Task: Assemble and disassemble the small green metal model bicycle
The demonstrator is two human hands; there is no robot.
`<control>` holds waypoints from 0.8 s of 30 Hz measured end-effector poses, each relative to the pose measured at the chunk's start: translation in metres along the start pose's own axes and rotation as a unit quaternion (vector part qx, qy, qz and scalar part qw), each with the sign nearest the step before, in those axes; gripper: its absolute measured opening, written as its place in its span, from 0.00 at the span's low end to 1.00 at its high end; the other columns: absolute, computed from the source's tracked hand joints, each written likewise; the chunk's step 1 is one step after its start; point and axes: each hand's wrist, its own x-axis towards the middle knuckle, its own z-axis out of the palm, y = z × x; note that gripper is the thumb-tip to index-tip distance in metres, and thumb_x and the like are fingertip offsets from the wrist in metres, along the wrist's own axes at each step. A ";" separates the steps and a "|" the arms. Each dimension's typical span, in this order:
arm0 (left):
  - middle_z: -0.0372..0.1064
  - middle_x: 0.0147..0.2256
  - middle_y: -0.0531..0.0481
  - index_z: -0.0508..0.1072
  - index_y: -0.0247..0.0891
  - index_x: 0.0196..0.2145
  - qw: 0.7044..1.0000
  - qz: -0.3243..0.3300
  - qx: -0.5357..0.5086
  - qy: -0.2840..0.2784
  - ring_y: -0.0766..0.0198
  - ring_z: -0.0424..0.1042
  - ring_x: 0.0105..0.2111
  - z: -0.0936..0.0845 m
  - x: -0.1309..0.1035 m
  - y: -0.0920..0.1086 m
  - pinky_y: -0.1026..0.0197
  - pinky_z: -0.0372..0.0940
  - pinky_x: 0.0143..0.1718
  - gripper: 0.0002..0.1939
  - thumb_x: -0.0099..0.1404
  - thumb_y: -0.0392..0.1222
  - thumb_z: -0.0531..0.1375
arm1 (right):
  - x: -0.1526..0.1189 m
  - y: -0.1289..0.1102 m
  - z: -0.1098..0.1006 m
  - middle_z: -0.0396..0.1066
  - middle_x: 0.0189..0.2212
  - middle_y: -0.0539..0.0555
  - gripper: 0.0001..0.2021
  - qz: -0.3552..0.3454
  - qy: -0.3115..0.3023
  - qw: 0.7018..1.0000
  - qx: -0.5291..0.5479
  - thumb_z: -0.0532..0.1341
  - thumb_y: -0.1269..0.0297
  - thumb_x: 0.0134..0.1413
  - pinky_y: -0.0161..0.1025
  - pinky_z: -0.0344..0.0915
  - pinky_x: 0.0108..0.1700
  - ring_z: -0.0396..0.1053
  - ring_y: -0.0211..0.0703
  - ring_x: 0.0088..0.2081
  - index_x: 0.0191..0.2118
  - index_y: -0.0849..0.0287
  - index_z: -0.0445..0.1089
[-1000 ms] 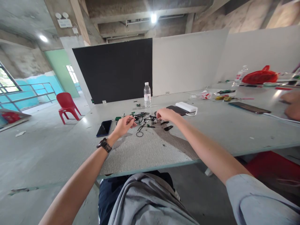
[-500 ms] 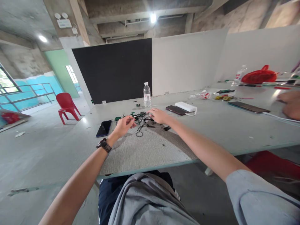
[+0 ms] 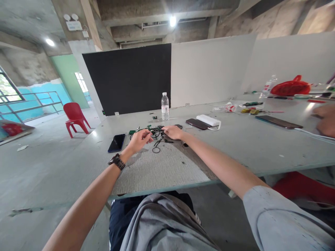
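Observation:
On the table lies a green and black model bicycle point(image 3: 155, 132), with small black parts around it. My left hand point(image 3: 141, 139) is at its near left side, the fingertips pinched together on something too small to make out. Over the black parts to the right of the bicycle, my right hand point(image 3: 172, 132) reaches palm down, its fingertips touching or just above them; what they grip, if anything, is hidden. A black ring part point(image 3: 156, 150) rests on the table in front of the bicycle. Beyond my right hand, part of another wheel point(image 3: 178, 126) shows.
A blue-edged phone point(image 3: 116, 143) is left of my left hand. Behind the parts stands a water bottle point(image 3: 165, 107). A dark phone point(image 3: 197, 123) and white power bank point(image 3: 208, 120) lie to the right. Another person's hand point(image 3: 324, 118) is at the far right.
My right hand has moved slightly left, closer to the bicycle, uncovering a wheel behind it. My left hand has stayed nearly in place, still pinched.

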 end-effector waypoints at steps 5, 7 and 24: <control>0.81 0.35 0.43 0.74 0.38 0.41 1.000 -0.002 0.010 0.000 0.59 0.79 0.34 0.000 -0.001 0.003 0.57 0.73 0.37 0.14 0.74 0.51 0.56 | 0.000 0.000 0.000 0.73 0.62 0.62 0.22 0.012 0.002 1.000 -0.006 0.49 0.63 0.73 0.43 0.65 0.58 0.71 0.54 0.61 0.61 0.57 0.73; 0.80 0.35 0.43 0.74 0.38 0.41 1.000 -0.006 0.009 0.001 0.60 0.79 0.33 0.000 -0.001 0.003 0.57 0.73 0.37 0.13 0.74 0.50 0.56 | 0.001 0.000 0.001 0.74 0.61 0.63 0.21 0.018 0.002 1.000 -0.008 0.48 0.63 0.73 0.43 0.65 0.56 0.72 0.54 0.61 0.60 0.59 0.74; 0.80 0.33 0.45 0.74 0.39 0.40 1.000 0.004 0.004 -0.005 0.60 0.78 0.32 0.002 0.001 -0.002 0.58 0.72 0.36 0.12 0.73 0.49 0.56 | -0.002 0.003 -0.002 0.82 0.45 0.60 0.13 0.003 0.015 1.000 0.013 0.58 0.64 0.68 0.40 0.67 0.49 0.78 0.54 0.49 0.43 0.56 0.82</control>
